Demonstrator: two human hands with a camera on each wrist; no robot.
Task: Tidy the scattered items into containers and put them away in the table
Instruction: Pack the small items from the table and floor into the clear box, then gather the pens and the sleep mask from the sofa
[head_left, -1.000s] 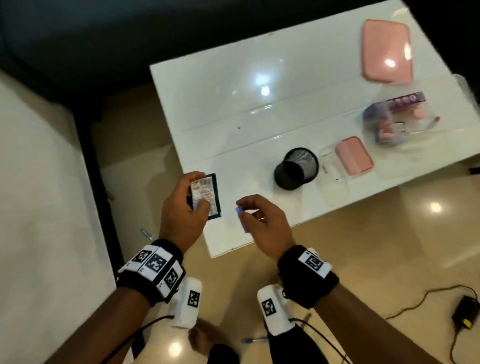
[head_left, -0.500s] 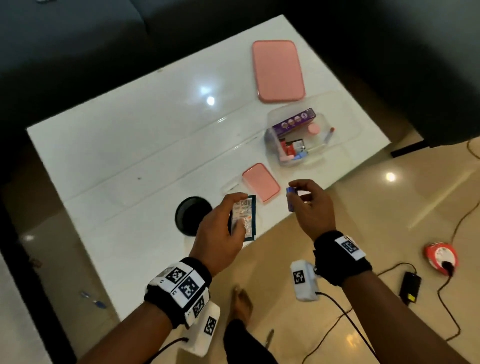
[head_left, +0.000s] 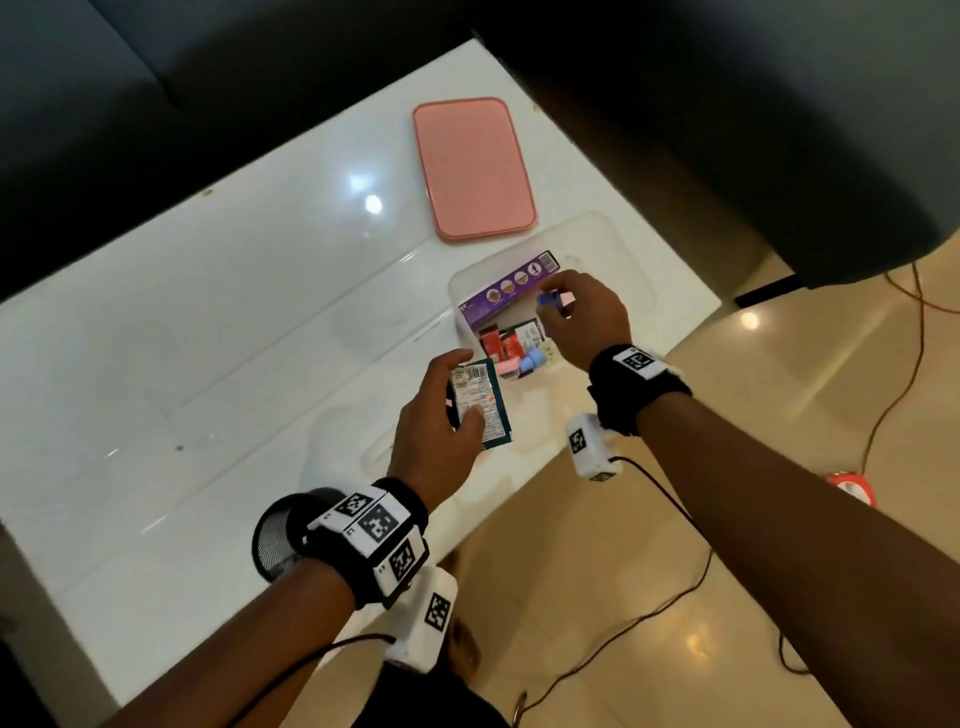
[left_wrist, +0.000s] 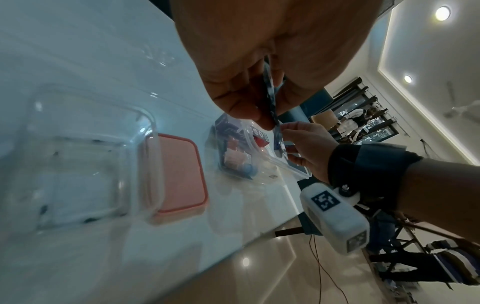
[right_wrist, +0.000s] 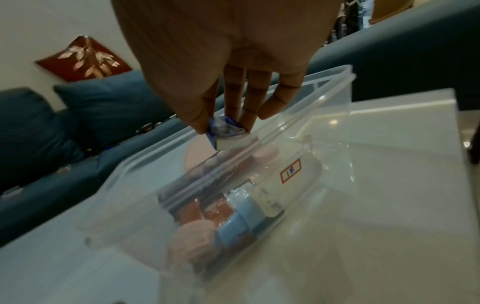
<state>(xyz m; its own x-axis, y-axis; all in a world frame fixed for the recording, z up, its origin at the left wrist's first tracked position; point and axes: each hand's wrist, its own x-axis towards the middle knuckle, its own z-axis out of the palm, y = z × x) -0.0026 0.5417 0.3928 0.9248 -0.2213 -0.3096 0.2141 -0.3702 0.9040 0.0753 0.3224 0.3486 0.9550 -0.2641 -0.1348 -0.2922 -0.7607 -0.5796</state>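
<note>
My right hand (head_left: 555, 307) pinches a small blue and white sachet (head_left: 549, 299) just above the open clear container (head_left: 456, 285) on the white table (head_left: 234, 322). The right wrist view shows the sachet (right_wrist: 225, 131) between thumb and fingertips over the container's rim (right_wrist: 324, 82). Inside lie a purple box (head_left: 511, 288), red packets and a blue-capped bottle (right_wrist: 239, 222). My left hand (head_left: 463, 391) holds a dark teal packet (head_left: 480, 402) with a white label, near the table's front edge, short of the container. The left wrist view shows that packet (left_wrist: 271, 98) edge-on.
A large pink lid (head_left: 472, 169) lies behind the container. A small clear tub (left_wrist: 78, 154) and its small pink lid (left_wrist: 179, 174) sit under my left hand. A black mesh cup (head_left: 270, 540) stands at the front edge. Cables (head_left: 649, 618) trail over the floor; a dark sofa (head_left: 779, 130) borders the table.
Both hands have moved right along the table's front edge. My right hand has carried the blue sachet over the clear container; my left hand keeps the teal packet and follows.
</note>
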